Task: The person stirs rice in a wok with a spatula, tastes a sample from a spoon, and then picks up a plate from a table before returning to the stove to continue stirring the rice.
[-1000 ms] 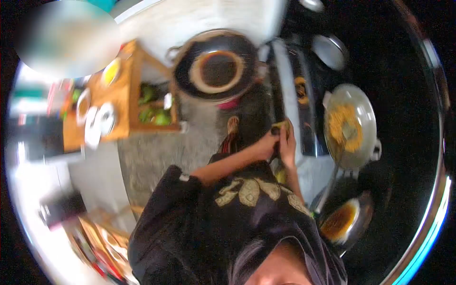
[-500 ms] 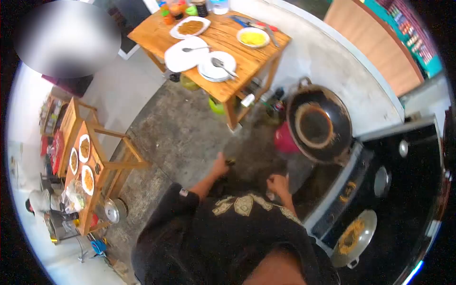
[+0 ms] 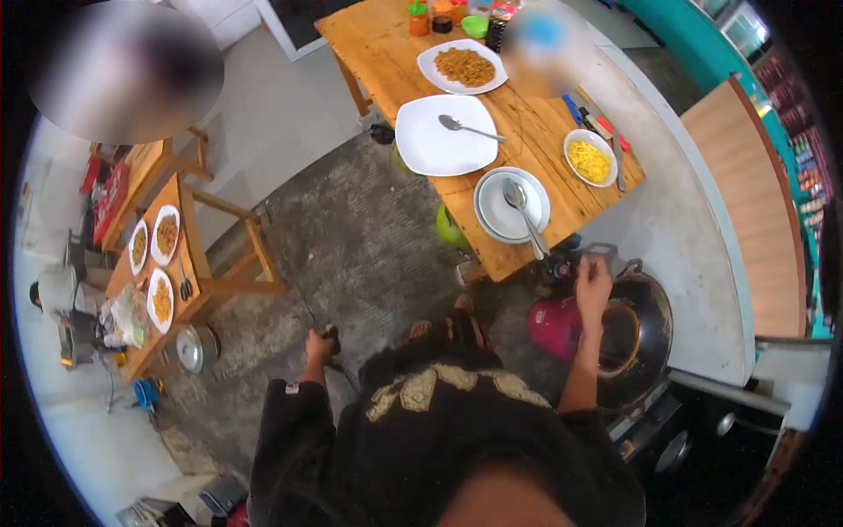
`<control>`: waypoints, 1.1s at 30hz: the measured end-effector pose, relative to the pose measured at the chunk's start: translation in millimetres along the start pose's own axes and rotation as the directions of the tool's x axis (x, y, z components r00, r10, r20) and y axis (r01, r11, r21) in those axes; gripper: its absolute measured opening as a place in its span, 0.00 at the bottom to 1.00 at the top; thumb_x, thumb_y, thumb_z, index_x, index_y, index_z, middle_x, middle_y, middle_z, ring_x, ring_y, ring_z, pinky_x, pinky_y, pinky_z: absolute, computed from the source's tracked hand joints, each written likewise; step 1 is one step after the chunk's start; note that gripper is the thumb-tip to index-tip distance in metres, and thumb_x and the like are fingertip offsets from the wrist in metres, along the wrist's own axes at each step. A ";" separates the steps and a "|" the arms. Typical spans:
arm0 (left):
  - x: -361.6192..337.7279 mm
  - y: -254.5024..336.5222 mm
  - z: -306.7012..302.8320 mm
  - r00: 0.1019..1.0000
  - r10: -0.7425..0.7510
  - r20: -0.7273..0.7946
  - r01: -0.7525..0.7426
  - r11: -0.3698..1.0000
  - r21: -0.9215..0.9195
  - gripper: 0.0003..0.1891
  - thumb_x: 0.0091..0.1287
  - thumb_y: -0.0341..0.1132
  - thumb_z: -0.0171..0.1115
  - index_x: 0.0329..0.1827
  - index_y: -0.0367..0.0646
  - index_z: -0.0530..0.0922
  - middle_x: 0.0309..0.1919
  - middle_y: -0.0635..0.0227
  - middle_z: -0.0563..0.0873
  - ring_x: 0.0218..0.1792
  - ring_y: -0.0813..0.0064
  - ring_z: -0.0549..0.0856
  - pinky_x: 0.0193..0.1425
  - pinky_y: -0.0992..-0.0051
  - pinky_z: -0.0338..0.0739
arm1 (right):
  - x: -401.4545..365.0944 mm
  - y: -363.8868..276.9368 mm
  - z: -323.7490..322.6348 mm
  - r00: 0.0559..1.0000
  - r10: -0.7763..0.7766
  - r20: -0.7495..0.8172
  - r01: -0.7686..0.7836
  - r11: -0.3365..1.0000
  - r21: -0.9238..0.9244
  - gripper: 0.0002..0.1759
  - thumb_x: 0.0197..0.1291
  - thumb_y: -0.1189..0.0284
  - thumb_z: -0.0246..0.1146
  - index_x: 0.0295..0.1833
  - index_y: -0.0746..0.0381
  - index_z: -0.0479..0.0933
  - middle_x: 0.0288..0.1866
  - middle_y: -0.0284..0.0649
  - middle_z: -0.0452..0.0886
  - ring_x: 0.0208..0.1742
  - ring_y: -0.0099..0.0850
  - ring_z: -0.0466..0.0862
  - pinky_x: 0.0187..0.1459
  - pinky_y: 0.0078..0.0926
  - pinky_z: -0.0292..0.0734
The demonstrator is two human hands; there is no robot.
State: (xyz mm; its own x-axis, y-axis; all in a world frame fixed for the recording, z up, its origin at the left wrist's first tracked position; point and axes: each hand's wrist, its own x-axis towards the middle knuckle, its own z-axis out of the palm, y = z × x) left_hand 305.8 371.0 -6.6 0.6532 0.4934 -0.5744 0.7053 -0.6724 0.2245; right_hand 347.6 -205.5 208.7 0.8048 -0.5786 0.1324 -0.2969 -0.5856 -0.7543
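My left hand (image 3: 318, 347) hangs low over the floor on the left, fingers wrapped round a small dark thing (image 3: 330, 335) with a yellow-green part; I cannot tell what it is. My right hand (image 3: 594, 279) reaches forward past the table's near corner, fingers partly extended and nothing visible in them. Just left of it, a large spoon (image 3: 527, 220) rests in the top one of some stacked white bowls (image 3: 486, 227). Below and to its right stands a big blackened wok (image 3: 657, 329). A white square plate (image 3: 417, 136) bears a metal spoon (image 3: 470, 128).
On the wooden table (image 3: 386, 53) are a plate of fried noodles (image 3: 465, 68), a bowl of yellow shreds (image 3: 589, 160), knives and sauce bottles. A magenta rounded object (image 3: 551, 327) is on the floor beside the wok. The black stove (image 3: 702, 439) is right; another table (image 3: 195, 255) with filled plates stands left.
My view has turned right and come nearer the table. My right hand has stretched forward from beside my body toward the bowls and wok. My left hand has moved outward to the left.
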 end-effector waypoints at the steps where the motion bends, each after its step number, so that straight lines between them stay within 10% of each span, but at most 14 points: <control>1: 1.5 0.9 8.5 0.994 -0.002 0.110 0.009 0.998 -0.065 0.29 0.44 0.39 0.63 0.49 0.35 0.64 0.41 0.46 0.76 0.45 0.51 0.76 0.47 0.63 0.70 | 25.4 -7.9 8.8 0.992 -0.115 -0.045 0.115 0.993 0.001 0.11 0.55 0.68 0.56 0.32 0.66 0.70 0.26 0.44 0.76 0.27 0.33 0.75 0.32 0.26 0.69; 6: -26.7 80.1 37.3 0.957 0.289 0.011 -0.286 0.951 -0.118 0.28 0.43 0.37 0.63 0.45 0.36 0.62 0.40 0.46 0.76 0.46 0.48 0.75 0.46 0.61 0.70 | 148.6 -78.3 83.8 0.918 -0.349 0.187 0.313 0.930 0.195 0.12 0.50 0.71 0.59 0.38 0.67 0.72 0.33 0.48 0.77 0.35 0.38 0.78 0.36 0.29 0.72; 14: 17.6 214.8 -73.8 0.928 0.227 -0.296 -0.330 0.870 -0.366 0.22 0.43 0.32 0.62 0.41 0.38 0.63 0.35 0.50 0.76 0.41 0.49 0.75 0.44 0.65 0.69 | 232.4 -109.3 224.4 0.715 -0.527 0.459 0.636 0.763 -0.113 0.10 0.45 0.72 0.59 0.34 0.65 0.72 0.33 0.48 0.75 0.39 0.45 0.75 0.41 0.38 0.70; 18: 88.5 322.7 -160.6 0.681 0.531 -0.504 -0.708 0.652 -0.269 0.17 0.44 0.30 0.61 0.36 0.39 0.64 0.32 0.53 0.74 0.38 0.53 0.75 0.41 0.67 0.68 | 254.0 -101.9 253.7 0.692 -0.432 0.579 0.648 0.725 -0.233 0.13 0.42 0.72 0.62 0.36 0.64 0.71 0.35 0.46 0.75 0.41 0.42 0.75 0.41 0.35 0.70; 20: 112.3 396.3 -198.3 0.371 0.659 -0.654 -0.865 0.502 0.015 0.16 0.45 0.29 0.61 0.36 0.37 0.66 0.30 0.54 0.73 0.36 0.52 0.73 0.39 0.64 0.67 | 255.6 -99.6 259.8 0.686 -0.444 0.576 0.647 0.734 -0.205 0.13 0.42 0.72 0.62 0.35 0.64 0.71 0.34 0.47 0.75 0.40 0.42 0.76 0.40 0.35 0.70; 25: 162.0 546.5 -237.2 0.148 0.874 -0.463 -0.922 0.292 0.255 0.22 0.41 0.25 0.61 0.42 0.38 0.65 0.37 0.52 0.69 0.43 0.51 0.69 0.44 0.61 0.66 | 256.4 -119.7 266.1 0.689 -0.267 0.673 0.556 0.791 -0.255 0.09 0.42 0.73 0.61 0.31 0.65 0.72 0.28 0.48 0.76 0.33 0.44 0.77 0.36 0.36 0.71; 33: 227.8 608.2 -196.0 0.159 0.964 -0.213 -0.917 0.224 0.331 0.27 0.37 0.37 0.68 0.43 0.41 0.68 0.43 0.52 0.70 0.46 0.52 0.69 0.48 0.62 0.66 | 217.5 -158.8 217.9 0.832 -0.124 0.541 0.294 0.925 -0.240 0.08 0.49 0.74 0.56 0.32 0.68 0.67 0.27 0.55 0.74 0.32 0.51 0.74 0.34 0.42 0.68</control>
State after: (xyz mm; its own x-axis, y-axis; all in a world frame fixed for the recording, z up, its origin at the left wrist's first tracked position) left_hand 937.6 182.6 153.4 0.8423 -0.4527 0.2926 -0.5320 -0.7854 0.3164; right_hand 681.8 -114.6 217.1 0.9843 -0.1016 -0.1444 -0.1616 -0.8481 -0.5047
